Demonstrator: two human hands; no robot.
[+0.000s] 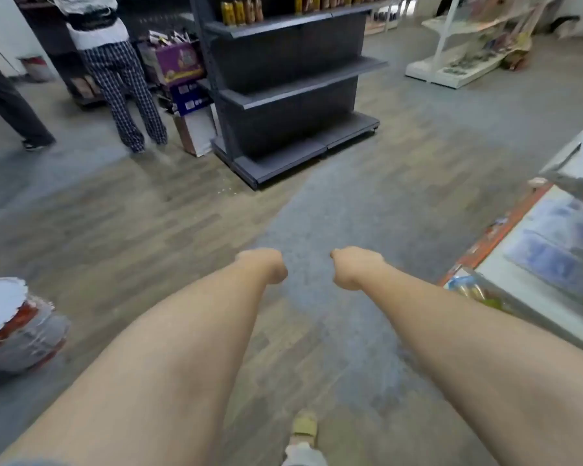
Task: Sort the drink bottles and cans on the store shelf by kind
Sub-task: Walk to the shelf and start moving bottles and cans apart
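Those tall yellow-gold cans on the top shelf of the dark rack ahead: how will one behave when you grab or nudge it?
The yellow-gold cans look tall and narrow, so a sideways nudge would probably tip one, and it may then roll. They stand close beside brown bottles near the edge of the dark shelf, so a knock could spread. Weight and slipperiness cannot be judged: the picture is blurred.

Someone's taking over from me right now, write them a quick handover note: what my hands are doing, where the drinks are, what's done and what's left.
Left hand: fingers curled under, holding nothing visible.
Right hand: the same, out in front over the floor, nothing held.
Drinks: bottles and cans stand on the top shelf of the dark shelf unit ahead, across the aisle. Its lower shelves show no drinks. The picture is too blurred to tell the kinds apart.
Done: no sorting can be seen from here.
Left: probably walk up to the shelf unit, then group the bottles and cans by kind.
Note: two other people stand to the left of the unit, beside a stack of boxes.
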